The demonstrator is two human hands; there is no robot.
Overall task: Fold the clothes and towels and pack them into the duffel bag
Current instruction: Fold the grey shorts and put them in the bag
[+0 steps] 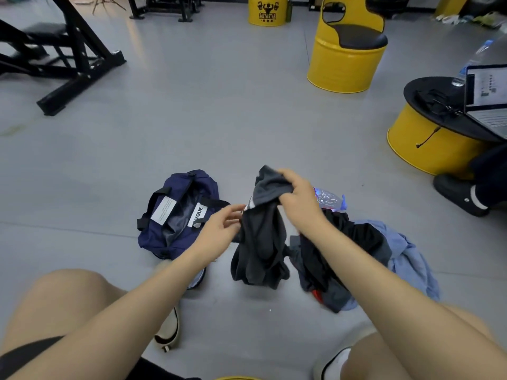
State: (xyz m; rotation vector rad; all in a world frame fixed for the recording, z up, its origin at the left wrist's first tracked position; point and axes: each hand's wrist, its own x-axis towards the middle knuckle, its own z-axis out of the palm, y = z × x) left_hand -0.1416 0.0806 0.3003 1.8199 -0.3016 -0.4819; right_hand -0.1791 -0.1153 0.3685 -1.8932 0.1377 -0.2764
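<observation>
right now a seated person looks down past bare knees at a grey floor (pixel 219 119). the right hand (pixel 297 200) is closed around the bunched top of a dark grey and black garment (pixel 260 242), holding it up so the rest hangs in loose folds, its lower end reaching down to the floor or close to it. the left hand (pixel 222 227) is just beside the garment's left edge, fingers loosely spread and holding nothing; motion blur hides whether the fingertips touch the cloth.

the navy duffel bag (pixel 153 239) lies on the floor to the left of the garment, unzipped and slumped open, with a pale lining showing inside. to the right, beneath the right forearm, sits a pile of clothes (pixel 356 242), black and grey pieces tangled together, with a light blue shirt (pixel 408 259) at its far side. a clear plastic bottle (pixel 329 200) lies just behind the right hand.

the garment looks thin, light and completely limp, likely a smooth sports fabric that slides easily. held by one bunch it collapses, so it probably wants both hands, each pinching a corner or seam along one edge, to shake it flat before folding. a white strip near the top may be a waistband or trim, a firmer place to hold. it is not fragile, and the main risk is folds slipping apart on the way into the soft-sided bag.
</observation>
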